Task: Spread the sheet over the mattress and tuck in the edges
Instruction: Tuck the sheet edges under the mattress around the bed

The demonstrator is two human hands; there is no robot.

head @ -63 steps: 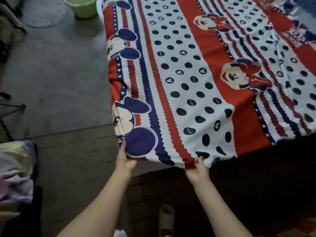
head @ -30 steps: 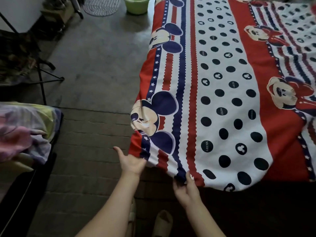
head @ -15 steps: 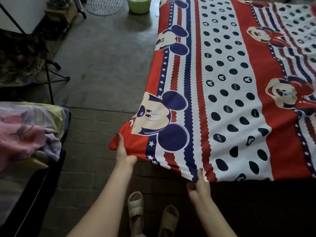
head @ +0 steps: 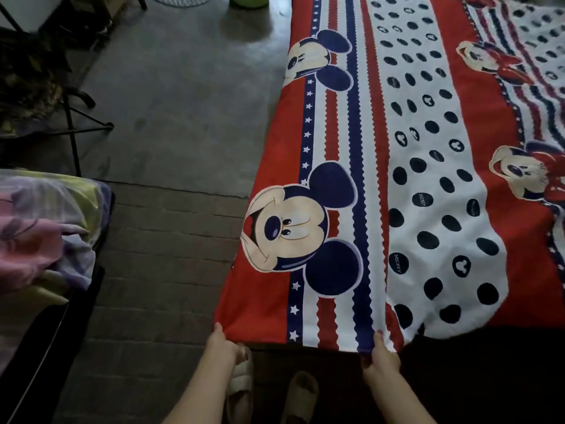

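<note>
Red-white-navy cartoon-print sheet (head: 382, 191) lies spread on mattress, near edge pulled taut. Left hand (head: 221, 344) pinches its corner, right hand (head: 380, 358) pinches the hem; mattress itself probably hidden underneath.

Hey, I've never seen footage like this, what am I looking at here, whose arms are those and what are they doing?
There is no machine here. The one picture comes from a camera worn on a person's head, looking down at their own arms. The left hand pinches the red corner of a cartoon-print sheet, and the right hand grips its near edge further along. The sheet lies spread over a bed; its near edge is not tucked in yet. Below are the person's sandals on a brick floor. At left lies a pile of pastel bedding.
</note>
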